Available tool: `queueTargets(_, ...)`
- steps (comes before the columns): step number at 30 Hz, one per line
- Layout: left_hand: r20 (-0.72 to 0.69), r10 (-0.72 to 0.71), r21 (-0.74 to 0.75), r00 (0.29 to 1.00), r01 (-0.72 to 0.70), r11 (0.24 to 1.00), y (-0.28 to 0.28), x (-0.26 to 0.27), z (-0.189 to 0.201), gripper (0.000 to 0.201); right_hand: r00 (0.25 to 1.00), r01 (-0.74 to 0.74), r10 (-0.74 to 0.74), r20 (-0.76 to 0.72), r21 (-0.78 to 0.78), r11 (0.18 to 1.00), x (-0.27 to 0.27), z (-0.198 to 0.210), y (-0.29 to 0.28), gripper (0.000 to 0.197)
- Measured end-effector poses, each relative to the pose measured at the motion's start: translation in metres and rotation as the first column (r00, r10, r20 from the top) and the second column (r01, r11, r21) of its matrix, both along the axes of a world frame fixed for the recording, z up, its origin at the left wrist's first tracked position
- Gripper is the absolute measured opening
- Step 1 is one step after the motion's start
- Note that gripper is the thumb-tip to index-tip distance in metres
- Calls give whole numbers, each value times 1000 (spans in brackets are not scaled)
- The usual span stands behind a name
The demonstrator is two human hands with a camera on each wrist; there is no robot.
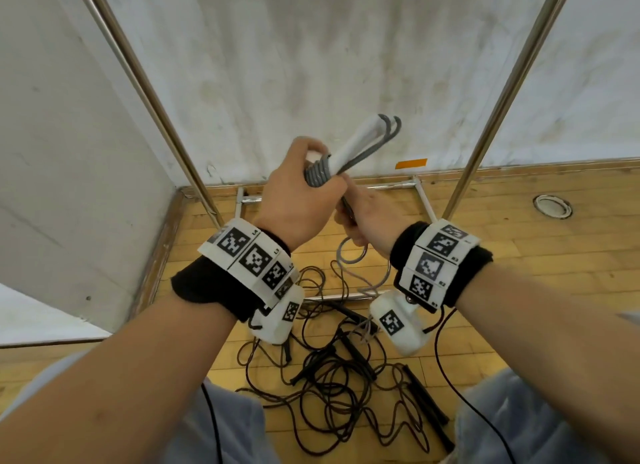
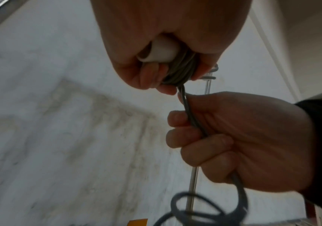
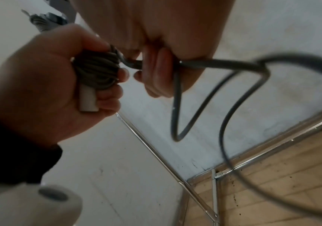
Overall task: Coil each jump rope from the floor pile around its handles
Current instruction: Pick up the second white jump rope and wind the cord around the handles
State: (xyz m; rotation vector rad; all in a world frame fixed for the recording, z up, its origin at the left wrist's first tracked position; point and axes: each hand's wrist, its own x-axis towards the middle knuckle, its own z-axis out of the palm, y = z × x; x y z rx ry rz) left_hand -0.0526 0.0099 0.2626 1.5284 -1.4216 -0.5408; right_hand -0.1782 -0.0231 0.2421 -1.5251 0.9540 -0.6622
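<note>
My left hand (image 1: 298,193) grips the white handles (image 1: 349,144) of a grey jump rope, held up in front of the wall. Several grey turns (image 1: 317,176) are wound round the handles next to my thumb; the same coil (image 2: 177,71) sits inside my fist in the left wrist view. Just below and to the right, my right hand (image 1: 367,214) is closed round the rope's loose strand (image 2: 193,122). Slack grey loops (image 1: 349,255) hang beneath it. The right wrist view has the coil (image 3: 96,68) and a handle end (image 3: 87,99) in my left fist.
A tangled pile of dark ropes (image 1: 339,384) with black handles (image 1: 426,404) lies on the wooden floor between my knees. A chrome rack's poles (image 1: 149,92) (image 1: 509,92) rise on both sides, its base bars (image 1: 381,186) by the white wall. A round floor fitting (image 1: 552,206) sits right.
</note>
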Motion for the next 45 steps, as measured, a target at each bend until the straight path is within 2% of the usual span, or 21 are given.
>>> queueTargets(2, -15, -18, -10, 1000, 18, 1000, -3, 4, 2, 32, 998, 66, -65, 8, -115, 991, 3, 0, 1, 37)
queueTargets(4, 23, -14, -40, 1000, 15, 999, -4, 8, 2, 27, 996, 75, -83, -25, -234, 969, 2, 3, 1, 36)
queueTargets(7, 101, 71, -25, 992, -69, 997, -6, 16, 3, 24, 984, -4, -63, -166, -372, 928, -1, 5, 6, 35)
queueTargets(9, 227, 148, 8, 963, -154, 988, -9, 23, 2, 26, 946, -92, -54, -321, -424, 901, -4, 5, 9, 35)
queueTargets(11, 397, 169, 35, 902, -199, 979, -12, 28, -2, 27, 886, -159, -73, -458, -448, 880, -5, 5, 9, 36)
queueTargets(13, 537, 147, 58, 831, -210, 976, -14, 31, -9, 28, 847, -186, -94, -523, -458, 869, -7, 7, 7, 34)
queueTargets(16, 695, 103, 79, 712, -218, 973, -18, 36, -23, 27, 787, -262, -67, -613, -431, 863, -10, 12, 5, 22)
queueTargets(18, 760, 53, 114, 648, -213, 970, -19, 36, -32, 27, 738, -327, -44, -673, -413, 850, -11, 13, 6, 29)
queueTargets(20, 793, 3, 149, 609, -199, 969, -19, 33, -40, 26, 696, -384, -44, -717, -423, 821, -12, 14, 6, 31)
queueTargets(22, 825, -34, 168, 564, -188, 968, -18, 27, -45, 19, 676, -429, -54, -735, -452, 782, -13, 15, 7, 24)
queueTargets(28, 878, -144, 219, 456, -116, 969, -12, 9, -45, 20, 675, -463, -120, -728, -545, 699, -19, 15, 1, 25)
queueTargets(31, 844, -217, 285, 490, -67, 956, -8, 1, -48, 33, 642, -532, -163, -749, -589, 609, -21, 15, -3, 18)
queueTargets(33, 832, -215, 281, 511, -55, 958, -5, -1, -48, 42, 658, -526, -175, -732, -613, 589, -24, 16, -6, 19)
queueTargets(35, 843, -168, 222, 511, -46, 974, -3, -2, -46, 40, 689, -487, -180, -703, -632, 603, -26, 17, -10, 24)
queueTargets(38, 856, -131, 177, 500, -46, 983, -1, -1, -42, 28, 731, -382, -180, -658, -614, 690, -31, 17, -17, 32)
queueTargets(42, 878, -130, 200, 460, -106, 974, -1, 4, -41, 25, 696, -351, -136, -705, -499, 792, -41, 19, -26, 40)
queueTargets(45, 903, -133, 210, 408, -150, 966, -3, 8, -45, 21, 691, -374, 3, -722, -354, 857, -40, 16, -25, 40)
